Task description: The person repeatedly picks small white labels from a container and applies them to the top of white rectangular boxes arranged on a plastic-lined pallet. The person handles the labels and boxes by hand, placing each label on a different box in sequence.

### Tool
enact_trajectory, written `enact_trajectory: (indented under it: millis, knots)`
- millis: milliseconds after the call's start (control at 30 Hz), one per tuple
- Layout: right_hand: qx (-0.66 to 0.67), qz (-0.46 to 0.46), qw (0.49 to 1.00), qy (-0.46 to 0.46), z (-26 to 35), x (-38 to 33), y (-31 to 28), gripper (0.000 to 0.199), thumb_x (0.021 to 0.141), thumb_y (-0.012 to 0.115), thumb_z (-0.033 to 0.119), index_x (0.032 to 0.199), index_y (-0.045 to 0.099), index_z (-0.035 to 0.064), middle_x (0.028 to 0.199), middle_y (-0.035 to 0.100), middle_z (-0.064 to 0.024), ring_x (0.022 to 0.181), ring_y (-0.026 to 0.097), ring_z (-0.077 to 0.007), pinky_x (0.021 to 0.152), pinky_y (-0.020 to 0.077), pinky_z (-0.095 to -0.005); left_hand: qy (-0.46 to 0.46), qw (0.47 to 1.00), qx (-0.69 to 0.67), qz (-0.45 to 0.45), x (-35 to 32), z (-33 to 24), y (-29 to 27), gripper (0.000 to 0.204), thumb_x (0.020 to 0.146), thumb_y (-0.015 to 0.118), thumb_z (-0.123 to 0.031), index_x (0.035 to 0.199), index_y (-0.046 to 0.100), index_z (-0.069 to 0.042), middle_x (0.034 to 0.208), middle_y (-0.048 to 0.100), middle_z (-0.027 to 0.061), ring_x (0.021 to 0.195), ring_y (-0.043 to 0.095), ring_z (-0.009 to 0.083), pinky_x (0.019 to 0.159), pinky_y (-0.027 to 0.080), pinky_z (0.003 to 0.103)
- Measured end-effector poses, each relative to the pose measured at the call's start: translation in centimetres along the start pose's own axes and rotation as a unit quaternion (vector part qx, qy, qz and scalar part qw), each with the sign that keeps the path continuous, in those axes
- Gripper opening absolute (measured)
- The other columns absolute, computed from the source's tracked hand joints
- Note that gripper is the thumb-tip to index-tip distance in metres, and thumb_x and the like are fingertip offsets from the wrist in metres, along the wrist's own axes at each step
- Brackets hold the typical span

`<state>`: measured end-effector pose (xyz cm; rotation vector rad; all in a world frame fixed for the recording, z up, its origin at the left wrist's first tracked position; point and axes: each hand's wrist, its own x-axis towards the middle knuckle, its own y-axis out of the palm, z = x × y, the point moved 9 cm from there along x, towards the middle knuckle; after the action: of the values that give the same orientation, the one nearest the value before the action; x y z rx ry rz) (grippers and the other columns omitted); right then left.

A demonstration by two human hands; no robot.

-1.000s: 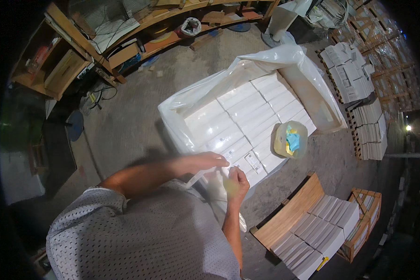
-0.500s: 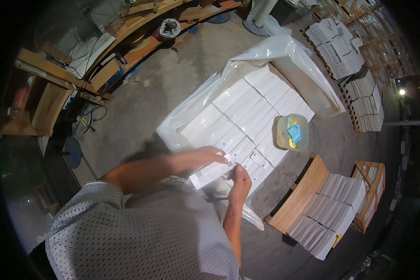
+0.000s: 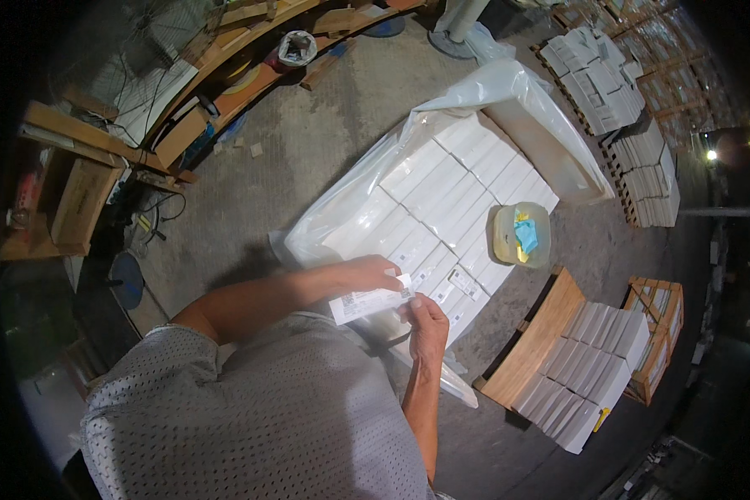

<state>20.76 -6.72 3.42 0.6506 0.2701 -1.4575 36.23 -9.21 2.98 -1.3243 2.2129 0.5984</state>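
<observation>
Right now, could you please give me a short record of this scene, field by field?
Left hand: grips the top edge of a white box
Right hand: at the box's right end
Under the hands: rows of white boxes on clear plastic sheeting
On the rows: lidded plastic tub with yellow and blue contents
Right: wooden pallet with stacked boxes

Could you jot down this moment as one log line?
left hand: holds white box | right hand: at box end | below: rows of white boxes on plastic sheet
</observation>
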Motion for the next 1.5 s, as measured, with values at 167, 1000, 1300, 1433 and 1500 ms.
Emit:
enact_trajectory:
  millis: [167,1000,1300,1433,1500]
  knots:
    - [-0.030,0.000,1.000,-0.004,-0.2,0.3,0.7,0.020,0.087,0.067,0.013,0.095,0.066,-0.0050,0.078,0.067,-0.0110,0.066,0.060,-0.0158,0.061,0.0451,-0.0262,0.014,1.000,0.007,0.004,-0.1,0.5,-0.5,0.041,0.086,0.066,-0.024,0.115,0.063,0.004,0.094,0.067,0.0133,0.084,0.061,0.0168,0.072,0.048,0.029]
    - [-0.161,-0.042,0.986,-0.012,-0.5,-0.5,2.5,0.019,0.087,0.067,0.015,0.093,0.069,-0.0026,0.073,0.064,-0.0040,0.063,0.051,-0.0092,0.060,0.0387,-0.0225,0.025,0.997,0.070,-0.030,-0.5,1.8,-2.0,0.040,0.084,0.065,-0.027,0.111,0.065,0.001,0.095,0.068,0.0173,0.088,0.062,0.0227,0.077,0.048,0.034]
    - [-0.204,-0.030,0.977,-0.057,-2.1,-0.4,3.1,0.015,0.089,0.062,0.012,0.090,0.066,-0.0028,0.076,0.065,-0.0039,0.067,0.058,-0.0096,0.063,0.0458,-0.0245,0.113,0.966,0.230,-0.038,-1.3,1.3,-1.5,0.040,0.084,0.060,-0.032,0.106,0.066,0.001,0.095,0.066,0.0243,0.090,0.065,0.0339,0.079,0.049,0.040]
    - [-0.231,-0.058,0.969,-0.064,-3.2,-0.4,3.0,0.015,0.087,0.064,0.012,0.087,0.065,-0.0022,0.071,0.064,-0.0031,0.062,0.057,-0.0092,0.059,0.0455,-0.0249,0.154,0.953,0.253,-0.054,-1.4,2.0,-0.8,0.036,0.085,0.059,-0.032,0.097,0.067,0.001,0.091,0.066,0.0220,0.088,0.063,0.0387,0.078,0.049,0.043]
    - [-0.254,-0.069,0.962,-0.073,-3.3,-0.4,3.0,0.015,0.086,0.064,0.013,0.086,0.065,-0.0021,0.068,0.063,-0.0034,0.061,0.057,-0.0092,0.057,0.0452,-0.0248,0.163,0.949,0.260,-0.071,-1.5,2.3,-0.7,0.036,0.085,0.059,-0.032,0.097,0.067,0.001,0.091,0.066,0.0217,0.088,0.063,0.0388,0.078,0.049,0.043]
